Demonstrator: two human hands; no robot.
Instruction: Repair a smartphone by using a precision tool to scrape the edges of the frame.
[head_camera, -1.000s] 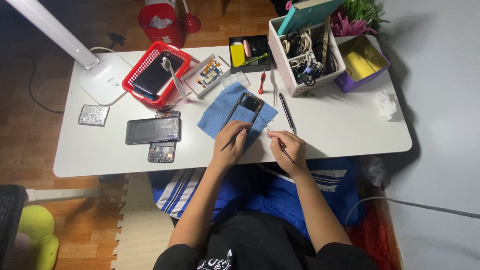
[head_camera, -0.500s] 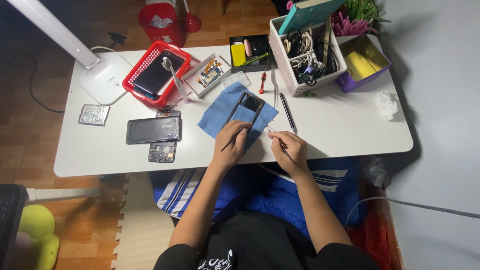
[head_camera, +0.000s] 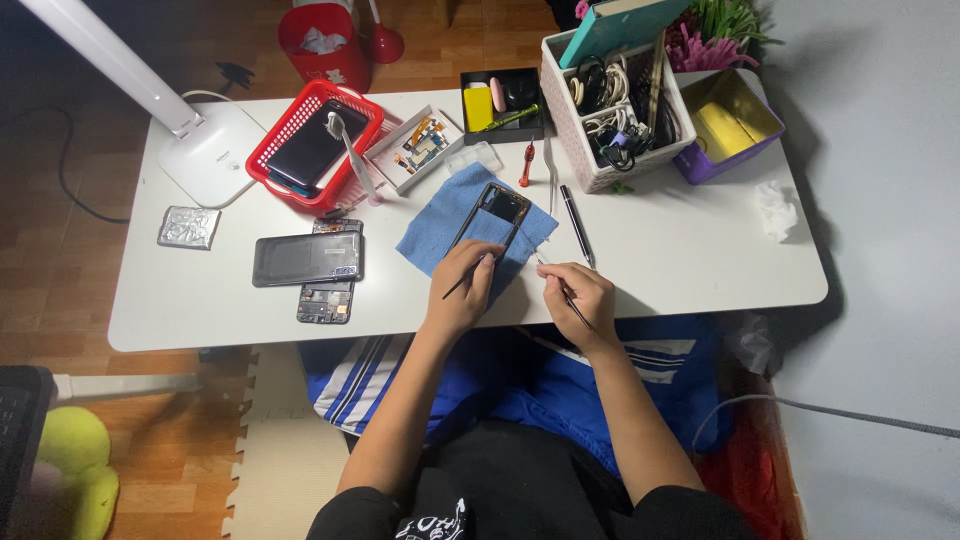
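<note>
Blue cloth (head_camera: 440, 232) bore one black phone frame (head_camera: 497, 212). Left hand (head_camera: 462, 290) gripped one thin dark tool (head_camera: 466, 277); right hand (head_camera: 580, 292) pinched one slim metal tool (head_camera: 556, 280).

A dark phone screen panel (head_camera: 307, 259), a long rectangle with a pale sticker at its right end, lay flat toward the left front of the white table (head_camera: 680, 250). Inside the red basket (head_camera: 275, 140) near the back left, a second black glossy screen (head_camera: 308, 147) rested at a slant. A crinkled silver foil packet (head_camera: 188, 227), roughly square, sat near the table's left edge. On the blue cloth (head_camera: 440, 225) at the middle lay a black phone frame (head_camera: 492, 214), its upper glass dark and shiny.
</note>
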